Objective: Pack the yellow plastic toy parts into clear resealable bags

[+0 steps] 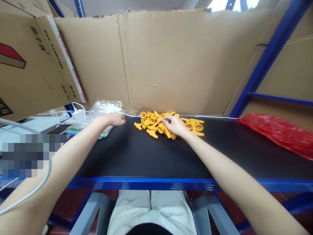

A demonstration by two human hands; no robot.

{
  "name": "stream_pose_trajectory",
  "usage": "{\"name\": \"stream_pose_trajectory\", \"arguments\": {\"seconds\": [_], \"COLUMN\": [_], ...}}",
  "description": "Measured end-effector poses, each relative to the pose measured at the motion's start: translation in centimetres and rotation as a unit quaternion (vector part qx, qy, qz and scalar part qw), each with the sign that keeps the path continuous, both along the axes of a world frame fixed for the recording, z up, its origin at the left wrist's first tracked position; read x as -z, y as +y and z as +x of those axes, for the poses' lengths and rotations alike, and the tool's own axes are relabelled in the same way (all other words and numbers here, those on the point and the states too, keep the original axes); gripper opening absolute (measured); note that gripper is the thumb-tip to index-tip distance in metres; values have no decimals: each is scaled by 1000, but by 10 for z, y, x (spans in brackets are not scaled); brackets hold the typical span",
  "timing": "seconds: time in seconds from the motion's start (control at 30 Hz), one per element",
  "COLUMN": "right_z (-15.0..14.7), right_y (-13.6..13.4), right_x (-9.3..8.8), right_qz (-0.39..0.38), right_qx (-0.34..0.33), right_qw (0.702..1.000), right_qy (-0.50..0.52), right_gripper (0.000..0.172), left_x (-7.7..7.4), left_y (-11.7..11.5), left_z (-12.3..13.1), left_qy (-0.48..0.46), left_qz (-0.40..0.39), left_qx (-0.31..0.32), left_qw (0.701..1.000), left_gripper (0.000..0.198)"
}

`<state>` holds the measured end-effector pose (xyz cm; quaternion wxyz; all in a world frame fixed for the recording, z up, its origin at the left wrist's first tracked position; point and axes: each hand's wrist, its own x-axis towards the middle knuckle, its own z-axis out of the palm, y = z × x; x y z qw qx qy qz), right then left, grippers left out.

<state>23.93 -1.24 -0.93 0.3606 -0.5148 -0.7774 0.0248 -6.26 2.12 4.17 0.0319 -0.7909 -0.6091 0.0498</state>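
Observation:
A heap of yellow plastic pieces (pixel 152 120) with round cup-like ends and curved arms lies on the black tabletop (pixel 151 156). My right hand (pixel 174 124) is over the right part of this heap, thumb and fingers pinched on one yellow piece. To the left of the heap is my left hand (pixel 115 119), its fingers curled and pointing down beside the clear plastic bags (pixel 104 107). Whatever it may hold is hidden under the fingers. Colourful printed packets (pixel 104 134) stick out from beneath my left forearm.
Cardboard sheets (pixel 171 58) wall off the back and left. A red plastic bag (pixel 276 130) lies at the right end. White cables (pixel 84 114) and a white plug block (pixel 78 115) sit at the left. The table's blue metal edge (pixel 151 183) runs above my lap.

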Motion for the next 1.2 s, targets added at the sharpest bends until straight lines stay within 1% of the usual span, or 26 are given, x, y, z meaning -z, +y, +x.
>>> {"name": "stream_pose_trajectory", "arguments": {"seconds": [0.07,0.13,0.2,0.27,0.33,0.37,0.43,0.5,0.57,0.63,0.7,0.77,0.9,0.97,1.03,1.13,1.2], "right_z": [0,0,0,2,2,3,3,2,2,2,2,2,3,2,2,2,2], "right_y": [-1,-1,0,2,4,4,4,3,1,1,1,2,3,3,2,1,1], "right_x": [0,0,1,3,4,5,6,6,5,5,4,3,3,3,3,3,4], "right_qz": [-1,13,39,67,86,91,98,99,95,92,91,91,101,103,102,99,98], "right_qx": [4,-1,-7,-8,-7,-7,-7,-3,2,5,7,11,18,18,15,11,12], "right_qw": [1000,999,997,994,992,992,990,990,991,992,993,994,993,993,993,993,993], "right_qy": [-31,-53,-71,-82,-89,-92,-97,-99,-95,-85,-75,-67,-61,-61,-61,-63,-65], "right_gripper": [20,20,21,22,22,22,22,22,22,23,23,23,22,22,22,22,22], "left_x": [-4,-6,-4,3,15,22,36,48,56,58,58,58,63,69,75,81,82], "left_y": [-7,-13,-16,-15,-13,-11,-10,-10,-12,-16,-22,-26,-25,-20,-14,-9,-10], "left_z": [30,57,77,91,98,99,99,97,96,98,103,110,118,118,117,117,119], "left_qy": [-15,-38,-68,-104,-135,-147,-161,-156,-155,-164,-181,-197,-253,-304,-357,-409,-421], "left_qz": [-24,-15,5,51,104,126,169,198,214,225,232,222,135,95,73,67,61], "left_qx": [71,108,137,142,133,141,179,214,229,236,233,217,171,150,126,85,63], "left_qw": [997,993,988,983,976,971,956,944,937,931,927,930,943,936,923,906,903], "left_gripper": [46,45,45,42,42,41,36,35,37,34,27,27,30,29,28,28,21]}}
